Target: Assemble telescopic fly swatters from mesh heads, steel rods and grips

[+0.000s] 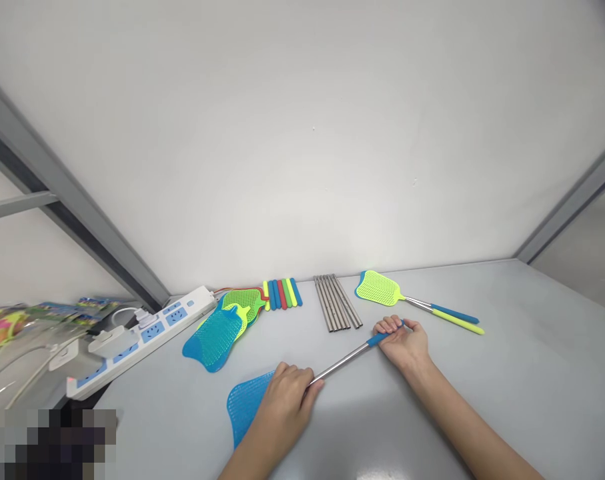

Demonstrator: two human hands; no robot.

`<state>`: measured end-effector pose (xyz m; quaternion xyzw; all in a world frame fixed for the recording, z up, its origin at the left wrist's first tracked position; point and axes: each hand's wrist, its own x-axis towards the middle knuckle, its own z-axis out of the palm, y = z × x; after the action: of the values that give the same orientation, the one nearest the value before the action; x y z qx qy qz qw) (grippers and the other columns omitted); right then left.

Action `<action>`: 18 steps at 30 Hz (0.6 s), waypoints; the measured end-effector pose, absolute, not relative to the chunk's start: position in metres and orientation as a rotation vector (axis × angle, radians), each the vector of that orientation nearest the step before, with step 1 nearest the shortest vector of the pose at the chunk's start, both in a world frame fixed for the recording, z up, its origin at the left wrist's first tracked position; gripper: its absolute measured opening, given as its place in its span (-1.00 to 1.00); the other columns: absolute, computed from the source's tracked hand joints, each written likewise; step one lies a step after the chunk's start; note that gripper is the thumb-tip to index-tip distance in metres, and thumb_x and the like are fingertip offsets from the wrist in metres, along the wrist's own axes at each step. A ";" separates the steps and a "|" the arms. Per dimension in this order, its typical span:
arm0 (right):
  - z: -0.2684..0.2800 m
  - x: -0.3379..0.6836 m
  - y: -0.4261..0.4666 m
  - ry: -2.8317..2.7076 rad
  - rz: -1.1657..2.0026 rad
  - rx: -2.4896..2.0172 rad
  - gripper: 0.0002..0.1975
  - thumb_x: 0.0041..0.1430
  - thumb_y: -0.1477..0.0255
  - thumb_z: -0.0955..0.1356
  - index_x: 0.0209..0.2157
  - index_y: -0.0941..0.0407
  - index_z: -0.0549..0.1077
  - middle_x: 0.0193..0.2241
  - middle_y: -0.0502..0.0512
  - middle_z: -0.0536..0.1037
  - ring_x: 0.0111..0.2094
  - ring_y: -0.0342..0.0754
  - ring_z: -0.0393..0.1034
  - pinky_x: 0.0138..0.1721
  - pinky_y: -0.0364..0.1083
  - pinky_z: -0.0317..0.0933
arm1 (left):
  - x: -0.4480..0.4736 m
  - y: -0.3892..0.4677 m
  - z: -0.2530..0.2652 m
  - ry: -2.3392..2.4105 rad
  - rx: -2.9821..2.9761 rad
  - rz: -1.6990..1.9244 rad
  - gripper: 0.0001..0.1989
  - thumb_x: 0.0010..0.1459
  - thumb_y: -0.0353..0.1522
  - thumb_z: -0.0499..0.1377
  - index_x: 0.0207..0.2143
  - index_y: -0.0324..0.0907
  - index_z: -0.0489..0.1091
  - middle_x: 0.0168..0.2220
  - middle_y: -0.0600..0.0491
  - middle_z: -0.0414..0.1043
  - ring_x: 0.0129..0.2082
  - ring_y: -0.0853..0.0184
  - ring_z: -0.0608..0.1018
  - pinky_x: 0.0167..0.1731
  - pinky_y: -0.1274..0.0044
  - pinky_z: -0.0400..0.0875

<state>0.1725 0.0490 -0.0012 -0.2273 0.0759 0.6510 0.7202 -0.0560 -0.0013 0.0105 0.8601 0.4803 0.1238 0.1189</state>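
A fly swatter with a blue mesh head (249, 402), a thin metal rod and a blue grip is held between my two hands over the grey table. My left hand (289, 398) is closed round the rod close to the head and covers part of that head. My right hand (401, 340) wraps its fingers and thumb about the blue grip at the far end. Behind my right hand lie two whole swatters, the nearer with a yellow head (379, 289). Several bare metal rods (335, 303) lie side by side near the wall.
Several coloured grips (282, 294) lie in a row by the wall. Left of them is a pile of loose swatter heads (215, 337). A white power strip (155, 333) with plugs and cables runs along the left edge, beside plastic packaging (12, 347). Grey metal posts (72, 180) flank the table.
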 end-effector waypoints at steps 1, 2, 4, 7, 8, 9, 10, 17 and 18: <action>-0.001 0.173 0.049 0.170 1.441 -0.503 -0.84 -0.20 0.48 0.10 -0.64 0.10 -0.12 -0.73 -0.11 -0.02 -0.72 -0.21 -0.08 -0.69 -0.17 -0.02 | -0.056 -0.001 0.010 1.403 2.520 0.364 -0.68 0.16 -0.29 -0.19 -0.57 -0.17 0.17 -0.57 0.09 0.26 -0.50 0.38 0.32 -0.39 0.50 0.14; -0.001 0.174 0.049 0.173 1.442 -0.504 -0.84 -0.21 0.48 0.10 -0.64 0.10 -0.13 -0.73 -0.11 -0.02 -0.73 -0.21 -0.08 -0.69 -0.17 -0.02 | -0.056 -0.001 0.009 1.401 2.524 0.366 -0.68 0.16 -0.29 -0.19 -0.58 -0.17 0.16 -0.57 0.09 0.25 -0.51 0.38 0.31 -0.40 0.50 0.14; -0.001 0.175 0.050 0.178 1.446 -0.502 -0.83 -0.22 0.48 0.10 -0.64 0.10 -0.14 -0.74 -0.11 -0.03 -0.73 -0.21 -0.09 -0.69 -0.17 -0.02 | -0.057 -0.001 0.009 1.397 2.529 0.373 -0.68 0.16 -0.29 -0.19 -0.58 -0.17 0.16 -0.57 0.09 0.25 -0.51 0.38 0.31 -0.40 0.50 0.14; -0.001 0.177 0.050 0.179 1.453 -0.487 -0.82 -0.24 0.48 0.10 -0.64 0.10 -0.15 -0.74 -0.11 -0.03 -0.73 -0.20 -0.09 -0.70 -0.17 -0.03 | -0.057 -0.001 0.010 1.397 2.528 0.376 -0.68 0.16 -0.29 -0.19 -0.58 -0.17 0.15 -0.57 0.09 0.25 -0.51 0.38 0.31 -0.40 0.50 0.14; -0.002 0.177 0.050 0.178 1.455 -0.483 -0.82 -0.24 0.48 0.10 -0.64 0.10 -0.15 -0.74 -0.11 -0.03 -0.73 -0.20 -0.10 -0.70 -0.17 -0.03 | -0.057 -0.001 0.010 1.401 2.525 0.374 -0.68 0.16 -0.29 -0.19 -0.58 -0.17 0.15 -0.57 0.09 0.25 -0.51 0.38 0.31 -0.40 0.50 0.15; -0.002 0.177 0.050 0.178 1.456 -0.480 -0.82 -0.24 0.49 0.10 -0.64 0.10 -0.15 -0.74 -0.11 -0.03 -0.73 -0.20 -0.10 -0.70 -0.17 -0.03 | -0.057 -0.001 0.010 1.402 2.522 0.369 -0.68 0.16 -0.29 -0.19 -0.58 -0.17 0.15 -0.57 0.09 0.25 -0.51 0.38 0.31 -0.40 0.50 0.15; -0.002 0.177 0.050 0.180 1.456 -0.479 -0.83 -0.23 0.49 0.10 -0.64 0.10 -0.15 -0.74 -0.11 -0.04 -0.74 -0.21 -0.10 -0.70 -0.17 -0.04 | -0.057 -0.001 0.011 1.400 2.520 0.365 -0.68 0.16 -0.29 -0.20 -0.58 -0.17 0.15 -0.57 0.09 0.25 -0.51 0.38 0.31 -0.40 0.50 0.15; -0.002 0.172 0.048 0.184 1.444 -0.477 -0.86 -0.17 0.49 0.10 -0.62 0.10 -0.10 -0.72 -0.11 -0.02 -0.72 -0.21 -0.07 -0.69 -0.17 -0.01 | -0.057 -0.002 0.011 1.384 2.500 0.387 -0.68 0.16 -0.29 -0.21 -0.58 -0.16 0.15 -0.58 0.10 0.24 -0.51 0.38 0.30 -0.38 0.50 0.14; -0.001 0.171 0.048 0.183 1.443 -0.478 -0.86 -0.16 0.49 0.10 -0.62 0.10 -0.09 -0.71 -0.11 -0.02 -0.72 -0.21 -0.07 -0.69 -0.18 -0.01 | -0.057 -0.002 0.011 1.384 2.497 0.388 -0.68 0.16 -0.28 -0.21 -0.58 -0.16 0.15 -0.58 0.10 0.23 -0.51 0.38 0.30 -0.38 0.50 0.14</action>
<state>0.1714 0.0484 -0.0012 -0.2164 0.0829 0.6531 0.7210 -0.0573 -0.0024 0.0106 0.8593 0.4763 0.1335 0.1298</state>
